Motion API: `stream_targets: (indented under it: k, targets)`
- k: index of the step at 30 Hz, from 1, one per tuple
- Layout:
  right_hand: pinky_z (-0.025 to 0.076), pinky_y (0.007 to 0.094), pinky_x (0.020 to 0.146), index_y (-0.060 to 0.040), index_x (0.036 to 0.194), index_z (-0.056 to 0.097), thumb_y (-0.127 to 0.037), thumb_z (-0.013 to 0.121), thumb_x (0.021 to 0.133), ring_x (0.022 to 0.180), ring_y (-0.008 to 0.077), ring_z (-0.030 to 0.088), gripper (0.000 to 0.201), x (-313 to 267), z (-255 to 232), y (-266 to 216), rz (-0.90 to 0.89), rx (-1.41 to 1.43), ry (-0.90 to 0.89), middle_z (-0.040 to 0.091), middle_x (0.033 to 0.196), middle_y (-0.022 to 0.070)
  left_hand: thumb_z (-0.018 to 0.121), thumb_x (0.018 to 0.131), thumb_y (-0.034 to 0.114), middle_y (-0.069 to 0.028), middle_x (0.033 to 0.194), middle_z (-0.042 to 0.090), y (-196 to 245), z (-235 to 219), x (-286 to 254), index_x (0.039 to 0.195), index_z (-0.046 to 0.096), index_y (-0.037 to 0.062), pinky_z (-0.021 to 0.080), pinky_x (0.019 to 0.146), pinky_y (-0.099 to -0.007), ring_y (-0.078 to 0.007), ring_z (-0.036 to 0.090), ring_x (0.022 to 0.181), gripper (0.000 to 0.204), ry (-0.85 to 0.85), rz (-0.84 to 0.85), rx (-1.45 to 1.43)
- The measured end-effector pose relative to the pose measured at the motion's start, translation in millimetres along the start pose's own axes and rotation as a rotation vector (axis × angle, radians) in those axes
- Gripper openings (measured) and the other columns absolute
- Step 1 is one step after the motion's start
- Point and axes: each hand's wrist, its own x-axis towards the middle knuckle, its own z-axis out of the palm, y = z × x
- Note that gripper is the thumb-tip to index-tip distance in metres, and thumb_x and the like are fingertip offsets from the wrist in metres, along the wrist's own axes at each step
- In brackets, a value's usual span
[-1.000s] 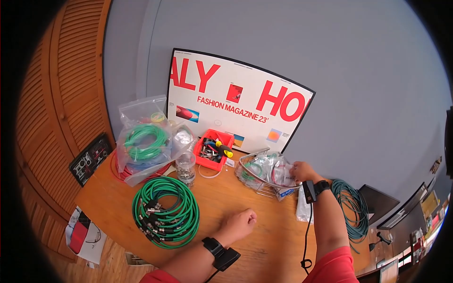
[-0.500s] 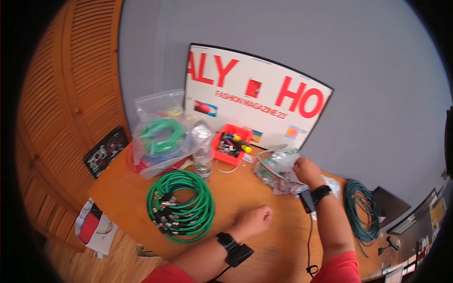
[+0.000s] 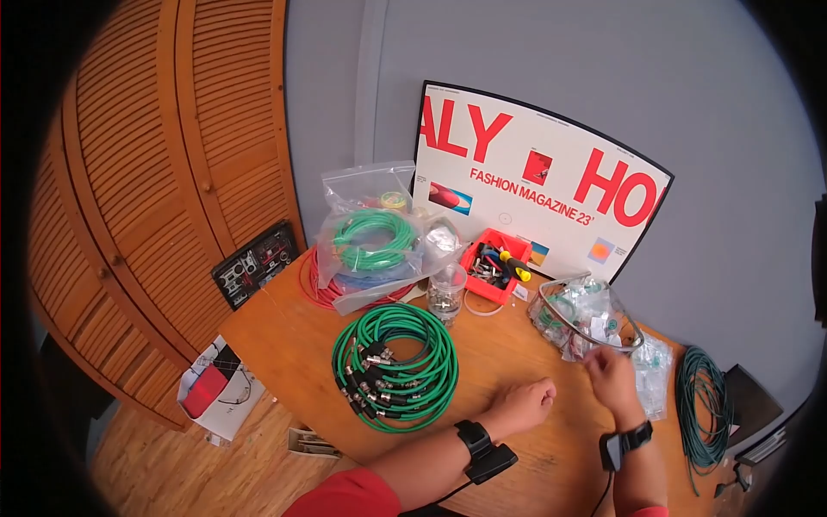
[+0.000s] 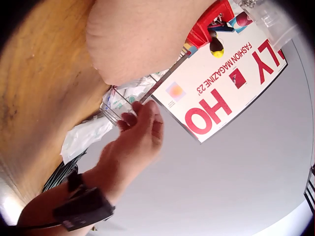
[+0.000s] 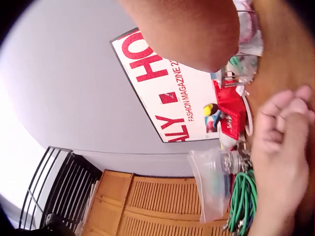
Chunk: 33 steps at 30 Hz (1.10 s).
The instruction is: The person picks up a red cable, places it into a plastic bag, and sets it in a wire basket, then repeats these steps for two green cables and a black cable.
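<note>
My right hand [image 3: 613, 379] is just in front of a wire basket [image 3: 637, 334] of clear plastic bags [image 3: 594, 314], fingers bent toward the thumb. In the left wrist view the same hand [image 4: 133, 132] overlaps the basket; I cannot tell whether a small thing sits between its fingertips. Over the wooden tabletop [image 3: 482, 370], my left hand [image 3: 521, 407] stays low with loosely curled fingers, and no object shows in it. Left of it lies a coil of green cables [image 3: 396, 366] with metal connectors. Each wrist wears a black strapped camera.
Behind the coil stand a clear jar [image 3: 446, 297] of connectors, a bag of green cable [image 3: 375, 241] and a red bin [image 3: 498, 263] of tools and small parts. A monitor [image 3: 534, 172] stands at the back. A dark green cable coil [image 3: 705, 405] lies right.
My right hand has drawn back from inside the basket toward me, now in front of it. The left hand keeps its place over the table. The head view has turned left.
</note>
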Motion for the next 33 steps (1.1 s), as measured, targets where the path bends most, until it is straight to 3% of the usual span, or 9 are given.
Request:
stream_targets:
  k: [4,10,19,22,26,28,29,31,33]
  targets:
    - [0.052,0.0317,0.063,-0.003,0.093,0.072,-0.014,0.069,0.089,0.068,0.0165,0.067,0.012,-71,22,13,0.075,0.277,-0.225,0.072,0.076,0.0098,0.061,0.092,0.017,-0.014,0.094,0.071,-4,3,1,0.103,0.061,0.0077,0.054,0.077,-0.0457,-0.0354,0.069,0.091,0.014,0.018,0.005,-0.037]
    - [0.047,0.0279,0.058,-0.0036,0.085,0.07,-0.025,0.074,0.091,0.06,0.0091,0.055,0.022,-120,24,23,0.201,0.372,-0.41,0.064,0.067,0.001,0.064,0.093,0.018,-0.0155,0.098,0.072,-2,3,1,0.107,0.062,0.0032,0.055,0.079,-0.0406,-0.0306,0.07,0.092,0.02,-0.029,-0.025,-0.045]
    - [0.049,0.0331,0.059,-0.0039,0.086,0.069,-0.028,0.074,0.09,0.06,0.0172,0.06,0.025,-122,17,21,0.096,0.346,-0.312,0.064,0.067,0.0081,0.065,0.093,0.017,-0.0104,0.104,0.072,49,-29,-8,0.119,0.059,-0.0001,0.055,0.08,-0.0324,-0.0191,0.07,0.088,0.031,0.096,0.059,-0.103]
    - [0.051,0.0347,0.063,-0.0047,0.09,0.071,-0.027,0.074,0.09,0.065,0.0207,0.064,0.022,-125,13,24,0.067,0.348,-0.314,0.068,0.072,0.0101,0.064,0.092,0.02,-0.0127,0.099,0.072,50,-59,-10,0.113,0.062,0.0038,0.056,0.079,-0.0378,-0.0257,0.071,0.09,0.027,0.154,0.103,-0.046]
    - [0.053,0.0364,0.066,-0.0056,0.094,0.072,-0.025,0.073,0.09,0.068,0.0246,0.067,0.02,-126,7,27,0.057,0.353,-0.314,0.07,0.076,0.0126,0.064,0.091,0.019,-0.015,0.091,0.071,61,-134,-34,0.101,0.066,0.0045,0.055,0.077,-0.0407,-0.0314,0.069,0.086,0.018,0.319,0.122,0.581]
    - [0.054,0.0379,0.067,-0.0061,0.094,0.073,-0.025,0.072,0.09,0.071,0.0277,0.069,0.019,-127,9,32,0.015,0.348,-0.314,0.071,0.078,0.0141,0.065,0.088,0.021,-0.0155,0.094,0.072,55,-164,-46,0.099,0.069,0.0055,0.053,0.078,-0.0479,-0.036,0.068,0.089,0.019,0.304,0.011,0.883]
    - [0.054,0.0379,0.067,-0.0061,0.094,0.073,-0.025,0.072,0.09,0.071,0.0277,0.069,0.019,-127,11,35,0.021,0.359,-0.31,0.071,0.078,0.0141,0.065,0.088,0.021,-0.0155,0.094,0.072,47,-174,-51,0.099,0.069,0.0055,0.053,0.078,-0.0479,-0.036,0.068,0.089,0.019,0.295,0.015,0.892]
    - [0.054,0.0389,0.068,-0.0066,0.095,0.073,-0.025,0.071,0.09,0.073,0.0296,0.07,0.019,-126,14,38,-0.019,0.37,-0.309,0.071,0.08,0.0152,0.065,0.088,0.021,-0.0156,0.092,0.072,30,-184,-62,0.099,0.069,0.0052,0.054,0.079,-0.0467,-0.0354,0.068,0.089,0.02,0.228,-0.196,1.065]
    - [0.054,0.0389,0.068,-0.0069,0.095,0.073,-0.025,0.071,0.09,0.074,0.0298,0.07,0.018,-127,14,36,-0.018,0.359,-0.301,0.072,0.081,0.0153,0.065,0.088,0.021,-0.0161,0.091,0.072,25,-187,-69,0.1,0.069,0.0054,0.054,0.079,-0.0463,-0.0353,0.069,0.089,0.02,0.219,-0.222,0.953]
